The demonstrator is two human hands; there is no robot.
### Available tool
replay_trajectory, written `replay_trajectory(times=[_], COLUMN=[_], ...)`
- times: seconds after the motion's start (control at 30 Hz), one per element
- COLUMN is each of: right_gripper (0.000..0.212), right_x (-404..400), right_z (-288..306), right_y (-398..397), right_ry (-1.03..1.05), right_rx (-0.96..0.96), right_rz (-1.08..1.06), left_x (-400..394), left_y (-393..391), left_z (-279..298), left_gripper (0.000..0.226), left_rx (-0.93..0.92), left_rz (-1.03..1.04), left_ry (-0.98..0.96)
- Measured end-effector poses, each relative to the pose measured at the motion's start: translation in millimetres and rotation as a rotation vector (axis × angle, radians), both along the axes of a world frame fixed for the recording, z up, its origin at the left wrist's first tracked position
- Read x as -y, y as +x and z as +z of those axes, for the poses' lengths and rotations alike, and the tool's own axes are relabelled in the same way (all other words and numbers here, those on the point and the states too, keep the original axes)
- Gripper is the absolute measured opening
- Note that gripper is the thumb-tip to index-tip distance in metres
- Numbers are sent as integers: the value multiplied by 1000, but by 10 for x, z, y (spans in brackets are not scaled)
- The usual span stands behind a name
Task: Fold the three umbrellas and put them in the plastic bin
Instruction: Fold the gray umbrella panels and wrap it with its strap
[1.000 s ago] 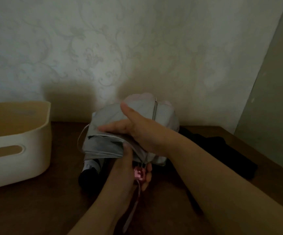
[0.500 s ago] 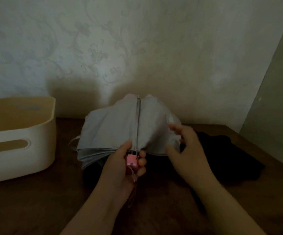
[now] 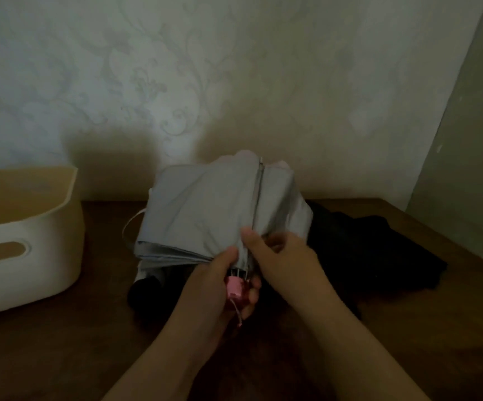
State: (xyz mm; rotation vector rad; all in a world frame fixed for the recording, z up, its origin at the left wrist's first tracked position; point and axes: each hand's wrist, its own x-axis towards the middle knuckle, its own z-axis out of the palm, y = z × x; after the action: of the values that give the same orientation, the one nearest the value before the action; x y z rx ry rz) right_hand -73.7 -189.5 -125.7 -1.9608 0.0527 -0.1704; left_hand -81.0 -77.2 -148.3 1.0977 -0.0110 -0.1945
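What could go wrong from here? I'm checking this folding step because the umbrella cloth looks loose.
1. The grey umbrella is bunched unevenly; the right hand could pinch cloth against the metal rib and crease or snag it.
2. The left hand grips only the pink handle, so the bundle might spring open.
3. Dark umbrellas lie underneath; cloth or straps could tangle before the bin.

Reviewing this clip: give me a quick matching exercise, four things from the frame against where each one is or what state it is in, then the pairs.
Things:
1. grey umbrella
2. plastic bin
3. black umbrella
4. pink handle

Places or states:
A. lying on the table, right of the hands
B. gripped in the left hand
C. standing far left
D. held up, canopy loose, right hand pinching the fabric

Pairs: 1-D, 2-C, 3-A, 4-B
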Motion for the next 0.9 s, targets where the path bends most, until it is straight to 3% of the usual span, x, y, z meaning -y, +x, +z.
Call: replay_trajectory(times=[0.07,0.13,0.23,0.27,0.4,0.5,0.6,0.67,0.73,0.8,0.9], right_gripper=[67,75,41,31,28,18,24,26,24,21,16], right_x=[16,45,54,51,36,144,214,206,174,130,46], right_z=[-72,-102,-82,-81,-151,-184,-208,-235,-258,-285,-296], right_y=[61,65,0,-19,29,98,112,124,135,142,100], right_ry=[247,510,720,733,742,740,673,654,660,661,617], right_rx=[-202,-259,-277,-269,-100,69,132,132,128,128,138], right_rz=[123,165,153,139,58,-53,-124,-158,-158,-131,-70], left_x=[23,63,109,120,154,143,121,154,175,169,167], left_y=[-20,-49,-97,-107,-61,-29,-135,-260,-293,-282,-271], left_z=[-11,-15,-11,-3,-1,-11,-2,39,17,-24,-42], left_gripper=[40,42,44,44,50,49,38,32,31,55,57], left_rx=[14,26,24,31,-63,-184,196,476,578,631,565], left_rz=[-41,-87,-142,-148,-137,10,349,406,377,323,237], left_ry=[53,112,164,160,189,438,1054,1262,1329,1392,1197])
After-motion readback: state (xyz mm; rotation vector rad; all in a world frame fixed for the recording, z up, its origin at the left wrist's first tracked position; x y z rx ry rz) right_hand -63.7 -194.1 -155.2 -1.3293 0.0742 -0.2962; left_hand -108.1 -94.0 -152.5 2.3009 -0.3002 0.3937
